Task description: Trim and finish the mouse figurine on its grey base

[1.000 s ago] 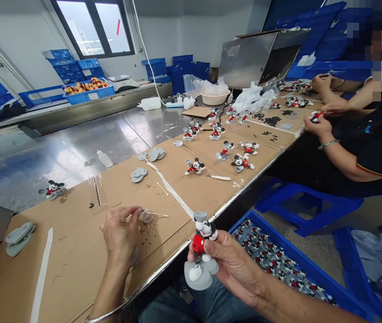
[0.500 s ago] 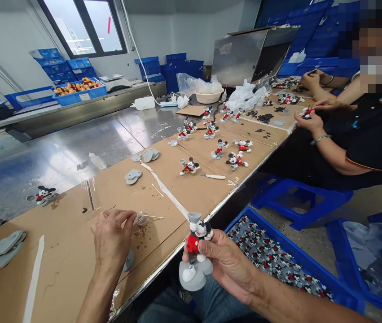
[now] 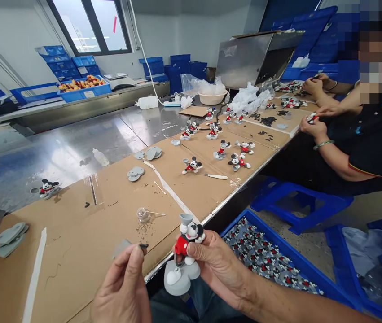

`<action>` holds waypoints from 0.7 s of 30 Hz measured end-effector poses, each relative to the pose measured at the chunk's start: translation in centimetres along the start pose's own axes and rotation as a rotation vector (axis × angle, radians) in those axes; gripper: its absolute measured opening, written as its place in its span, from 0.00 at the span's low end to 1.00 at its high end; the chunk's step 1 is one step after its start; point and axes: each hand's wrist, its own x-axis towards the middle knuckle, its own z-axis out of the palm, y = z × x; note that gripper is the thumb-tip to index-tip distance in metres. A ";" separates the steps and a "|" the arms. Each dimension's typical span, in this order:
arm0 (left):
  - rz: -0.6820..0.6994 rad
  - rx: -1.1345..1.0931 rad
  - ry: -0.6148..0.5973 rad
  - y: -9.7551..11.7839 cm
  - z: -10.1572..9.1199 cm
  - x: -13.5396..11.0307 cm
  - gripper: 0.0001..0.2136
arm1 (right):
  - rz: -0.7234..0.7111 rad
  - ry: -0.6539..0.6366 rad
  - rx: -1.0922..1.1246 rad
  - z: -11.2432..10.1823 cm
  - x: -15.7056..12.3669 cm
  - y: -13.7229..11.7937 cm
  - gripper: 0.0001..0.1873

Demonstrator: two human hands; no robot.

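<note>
In my right hand [image 3: 217, 264] is a mouse figurine [image 3: 186, 244] with red shorts, black ears and a grey cup on top. Its grey base [image 3: 181, 276] points down, with a white shoe on it. My left hand [image 3: 123, 282] is left of the figurine and apart from it, pinching a small black piece [image 3: 143, 246] between thumb and fingertip. Just behind that hand, a grey plate [image 3: 122, 247] lies partly hidden on the cardboard. Beyond it stands a small clear cup [image 3: 143, 215] with a cotton swab [image 3: 157, 214] resting in it.
Several mouse figurines [image 3: 192, 165] stand or lie on the cardboard, near a craft knife [image 3: 216, 176]. Grey bases [image 3: 136, 173] lie in stacks. A blue crate [image 3: 226, 229] of figurines sits below the table edge at right. Co-workers' hands [image 3: 315, 128] handle figurines at far right.
My left hand has moved from beside the clear cup toward me, and the black piece now shows in its fingers. The figurine in my right hand has shifted slightly left.
</note>
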 end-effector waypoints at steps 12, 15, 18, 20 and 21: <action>0.615 0.109 -0.341 -1.8 -1.3 -4.3 0.05 | 0.050 -0.009 -0.097 0.6 -1.0 0.9 0.12; 0.637 0.097 -0.309 -1.6 -1.1 -4.8 0.04 | 0.055 0.000 -0.124 0.8 -1.2 0.7 0.14; 0.664 0.134 -0.329 -1.5 -1.4 -5.1 0.02 | 0.051 0.003 -0.142 0.9 -1.2 0.6 0.14; 0.667 0.165 -0.336 -1.4 -1.7 -5.1 0.01 | 0.049 0.001 -0.147 0.8 -1.2 0.6 0.13; 0.662 0.181 -0.333 -1.4 -1.8 -5.1 0.01 | 0.048 -0.003 -0.148 0.8 -1.2 0.6 0.12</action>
